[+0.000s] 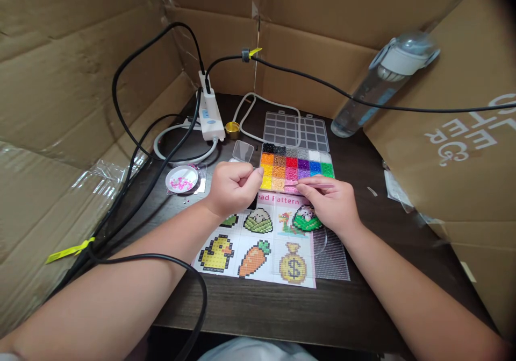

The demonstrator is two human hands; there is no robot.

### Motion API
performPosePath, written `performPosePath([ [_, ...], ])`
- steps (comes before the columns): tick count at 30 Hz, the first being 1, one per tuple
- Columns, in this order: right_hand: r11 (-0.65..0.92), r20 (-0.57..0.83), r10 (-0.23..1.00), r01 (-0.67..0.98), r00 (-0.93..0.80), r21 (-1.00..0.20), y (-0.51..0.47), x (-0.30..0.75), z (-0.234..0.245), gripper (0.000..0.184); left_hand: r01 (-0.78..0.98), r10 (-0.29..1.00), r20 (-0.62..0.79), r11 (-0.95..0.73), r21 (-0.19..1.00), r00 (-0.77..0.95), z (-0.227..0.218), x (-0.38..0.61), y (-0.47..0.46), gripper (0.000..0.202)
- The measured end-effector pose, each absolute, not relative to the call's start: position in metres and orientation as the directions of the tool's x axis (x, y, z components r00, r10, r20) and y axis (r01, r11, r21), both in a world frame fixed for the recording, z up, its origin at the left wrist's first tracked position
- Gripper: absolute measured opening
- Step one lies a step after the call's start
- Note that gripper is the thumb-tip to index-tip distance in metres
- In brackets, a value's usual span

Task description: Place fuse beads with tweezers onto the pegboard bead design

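My right hand (332, 202) pinches a thin pink stick-like tool (322, 185) over the front row of the bead box (291, 170). The tool's tip is close to the pink beads (291, 187). My left hand (234, 188) is closed by the box's left edge; what its fingers hold, if anything, is hidden. Below the hands lies a bead pattern sheet (272, 232) with pixel pictures. Near my right wrist is a green, white and black bead piece (307, 218), partly covered by the hand. A clear pegboard (332, 256) sticks out at the sheet's right.
A white dish of pink and white beads (182, 180) stands at left on another pegboard (200, 179). Behind are a small clear case (243, 151), a gold cup (232, 128) and a power strip (210, 114). Black cables (161, 162) cross the left side. A water bottle (379, 89) leans against cardboard.
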State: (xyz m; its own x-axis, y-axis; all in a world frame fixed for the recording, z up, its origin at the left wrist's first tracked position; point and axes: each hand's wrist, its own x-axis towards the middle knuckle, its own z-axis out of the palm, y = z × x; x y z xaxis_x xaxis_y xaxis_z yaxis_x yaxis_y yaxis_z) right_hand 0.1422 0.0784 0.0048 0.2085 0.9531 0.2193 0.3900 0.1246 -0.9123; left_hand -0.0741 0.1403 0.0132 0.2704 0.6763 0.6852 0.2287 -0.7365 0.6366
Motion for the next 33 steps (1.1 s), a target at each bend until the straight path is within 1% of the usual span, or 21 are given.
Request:
performPosePath([
  [11,0.108,0.205,0.958,0.405,0.203,-0.908,0.0795,0.1407,0.0024,0.008,0.220,0.664,0.697,-0.747,0.627,0.271,0.0112,-0.0736,0.1411,0.050],
  [17,0.122,0.220,0.957,0.424,0.191,-0.898,0.0792,0.1402,0.0032,0.009,0.219,0.650,0.710,-0.760,0.612,0.273,0.0117,-0.0736,0.1415,0.050],
  [33,0.129,0.231,0.949,0.401,0.216,-0.907,0.0814,0.1394,0.0017,0.009,0.208,0.653,0.705,-0.757,0.620,0.276,0.0112,-0.0729,0.1413,0.051],
])
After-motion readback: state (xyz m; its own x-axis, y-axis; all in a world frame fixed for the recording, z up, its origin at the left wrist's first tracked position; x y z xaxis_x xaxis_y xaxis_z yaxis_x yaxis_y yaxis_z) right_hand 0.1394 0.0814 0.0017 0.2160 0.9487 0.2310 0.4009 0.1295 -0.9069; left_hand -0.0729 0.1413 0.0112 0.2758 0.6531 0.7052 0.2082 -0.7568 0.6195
